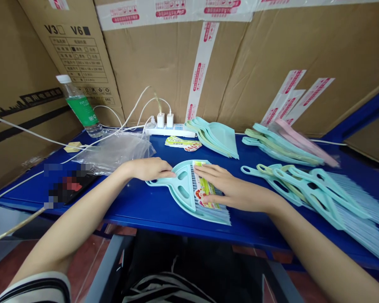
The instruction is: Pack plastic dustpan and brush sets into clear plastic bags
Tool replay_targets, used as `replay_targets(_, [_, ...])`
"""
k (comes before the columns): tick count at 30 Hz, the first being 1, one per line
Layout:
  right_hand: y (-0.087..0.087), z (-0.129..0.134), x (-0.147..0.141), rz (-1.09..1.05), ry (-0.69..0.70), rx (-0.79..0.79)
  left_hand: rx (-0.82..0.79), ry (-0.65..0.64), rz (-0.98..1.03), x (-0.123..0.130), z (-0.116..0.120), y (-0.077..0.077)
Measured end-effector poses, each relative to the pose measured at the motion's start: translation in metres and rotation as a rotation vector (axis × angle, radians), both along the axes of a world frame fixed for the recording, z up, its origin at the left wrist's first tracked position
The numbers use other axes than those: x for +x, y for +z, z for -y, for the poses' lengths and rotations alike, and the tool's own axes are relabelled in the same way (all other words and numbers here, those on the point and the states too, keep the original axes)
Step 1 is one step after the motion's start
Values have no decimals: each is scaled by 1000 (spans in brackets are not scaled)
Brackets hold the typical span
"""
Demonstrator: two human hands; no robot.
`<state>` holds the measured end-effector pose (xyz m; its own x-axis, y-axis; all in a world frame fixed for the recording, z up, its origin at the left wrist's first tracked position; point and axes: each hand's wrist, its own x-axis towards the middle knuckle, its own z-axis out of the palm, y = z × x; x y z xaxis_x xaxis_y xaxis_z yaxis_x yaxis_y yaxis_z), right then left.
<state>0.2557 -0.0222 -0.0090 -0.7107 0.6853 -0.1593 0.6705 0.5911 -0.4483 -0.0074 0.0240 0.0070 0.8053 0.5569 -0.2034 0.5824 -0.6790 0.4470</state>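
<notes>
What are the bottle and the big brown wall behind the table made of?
The bottle looks like thin, shiny clear plastic, since you can see through it around its green label. The brown wall seems to be dull cardboard: it has printed box markings, creases and strips of tape.

Dustpan [183, 208]: smooth plastic, slight sheen. Bags [113, 151]: clear glossy film. Back panel [164, 63]: matt brown cardboard, glossy tape [200, 75].

Light soft, mid-bright. Glare on plastic bag [113, 149] past L grip [150, 169]; wide-lens edge stretch, pixelated patch [70, 185] left.
</notes>
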Motion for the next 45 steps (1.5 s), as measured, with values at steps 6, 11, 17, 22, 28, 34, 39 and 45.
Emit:
replay_targets(6, [1,-2,2,-76,22,70,-4,4,-4,0,-1,-1])
replay_targets(11, [2,-1,2,-87,8,47,0,0,9,0,-1,0])
replay_targets(17, [1,0,2,-63,14,51,-10,7,-8,1,-1,0])
replay_targets(22, [4,-1,4,-83,18,95,-4,12,-19,1,0,1])
replay_targets(28, [3,-10,10,-213,-53,247,-7,11,-21,1,0,2])
replay_targets(34, [-4,-17,12,-157,-138,307,-8,19,-41,1,0,0])
replay_targets(39, [-16,-30,15,-170,-265,372,21,47,-61,2,1,1])
replay_targets(45, [-22,-39,10,-218,-312,379,129,88,-78,6,1,-1])
